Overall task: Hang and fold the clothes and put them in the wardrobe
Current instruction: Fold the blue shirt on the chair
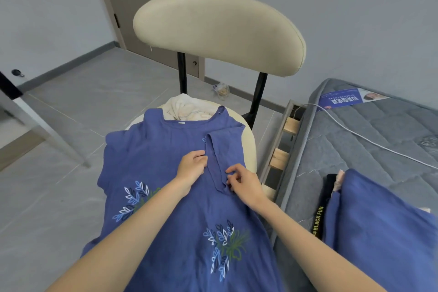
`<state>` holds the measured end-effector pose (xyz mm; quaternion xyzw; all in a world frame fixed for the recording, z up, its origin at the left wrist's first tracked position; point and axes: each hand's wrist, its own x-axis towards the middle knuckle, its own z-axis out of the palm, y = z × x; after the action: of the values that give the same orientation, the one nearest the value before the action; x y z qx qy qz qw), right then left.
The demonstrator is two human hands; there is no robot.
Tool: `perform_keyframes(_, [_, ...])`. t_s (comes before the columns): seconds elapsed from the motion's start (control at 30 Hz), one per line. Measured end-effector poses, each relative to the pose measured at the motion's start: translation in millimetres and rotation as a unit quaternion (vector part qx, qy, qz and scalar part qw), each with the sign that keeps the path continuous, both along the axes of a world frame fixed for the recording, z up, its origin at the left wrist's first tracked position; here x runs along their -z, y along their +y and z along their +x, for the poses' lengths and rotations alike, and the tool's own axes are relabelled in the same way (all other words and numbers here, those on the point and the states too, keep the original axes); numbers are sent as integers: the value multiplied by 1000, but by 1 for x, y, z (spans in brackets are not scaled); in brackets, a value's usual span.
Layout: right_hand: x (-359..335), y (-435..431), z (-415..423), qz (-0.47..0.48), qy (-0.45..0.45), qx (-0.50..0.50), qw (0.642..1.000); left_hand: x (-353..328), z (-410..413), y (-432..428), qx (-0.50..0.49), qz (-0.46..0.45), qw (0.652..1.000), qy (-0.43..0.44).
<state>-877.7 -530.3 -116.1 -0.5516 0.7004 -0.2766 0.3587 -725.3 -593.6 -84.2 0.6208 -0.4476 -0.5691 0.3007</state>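
A blue dress (166,173) with leaf embroidery lies spread over the seat of a cream chair (220,31), its neckline toward the backrest and its skirt running down toward the camera; a pale garment (187,108) lies under it at the back of the seat. The right-side sleeve (221,159) is folded inward across the chest; the left hand (193,166) rests on the dress just beside the sleeve's inner edge, fingers curled onto the fabric, though whether it pinches or only presses is hard to judge; the right hand (244,184) pinches the sleeve's lower end between thumb and fingers. To the right, on a grey mattress (355,149), lies another blue garment (379,232); beside it a black band (318,220) reads "BLACK FUN"; a blue label (341,99) at the mattress head carries print too small to read; a white cable (369,140) crosses the mattress.
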Motion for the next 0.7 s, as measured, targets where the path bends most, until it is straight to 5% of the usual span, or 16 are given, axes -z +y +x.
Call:
perform_keyframes(0.37, [-54, -21, 65, -85, -9, -58, 995, -18, 129, 8, -175, -84, 981, 10])
perform_keyframes(0.53, [-47, -42, 123, -125, 55, -160, 978, 6, 185, 8, -294, -47, 954, -22])
perform_keyframes(0.7, [-37, -66, 166, -121, 124, -259, 950, 29, 210, 3, -297, 14, 954, -33])
